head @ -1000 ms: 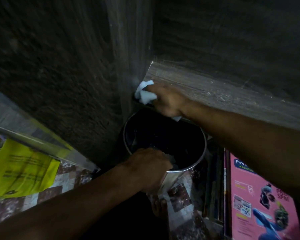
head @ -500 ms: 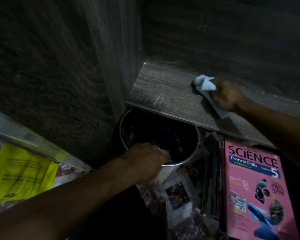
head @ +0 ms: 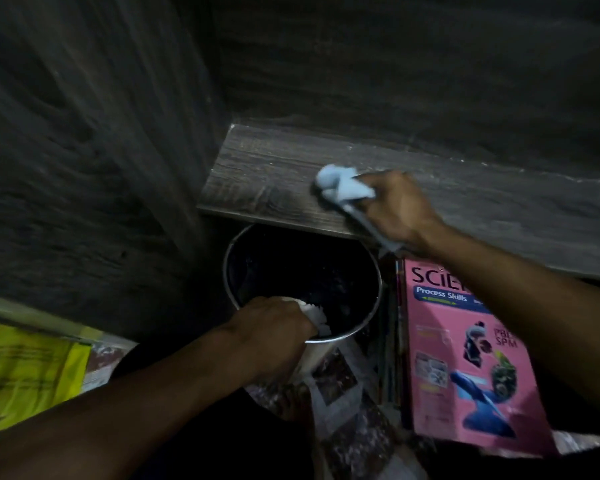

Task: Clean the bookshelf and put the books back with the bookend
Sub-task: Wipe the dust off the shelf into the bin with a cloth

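My right hand [head: 400,211] grips a crumpled pale blue cloth [head: 343,187] and presses it on the dark wooden shelf board [head: 264,181], near the board's middle. My left hand [head: 274,336] grips the near rim of a round metal bin [head: 361,327] that stands on the floor just below the shelf's front edge; something white shows under its fingers. A pink science book [head: 465,358] lies flat on the floor to the right of the bin, on top of a stack of other books. No bookend is visible.
The shelf's dark side panel [head: 84,150] rises at left and its back wall behind. A yellow sheet [head: 25,372] lies on the patterned tile floor at far left. A bare foot [head: 291,400] shows below the bin.
My right hand wiped with the cloth from the shelf's left corner out to the right, then came back a little toward the middle. My left hand stayed on the bin rim.
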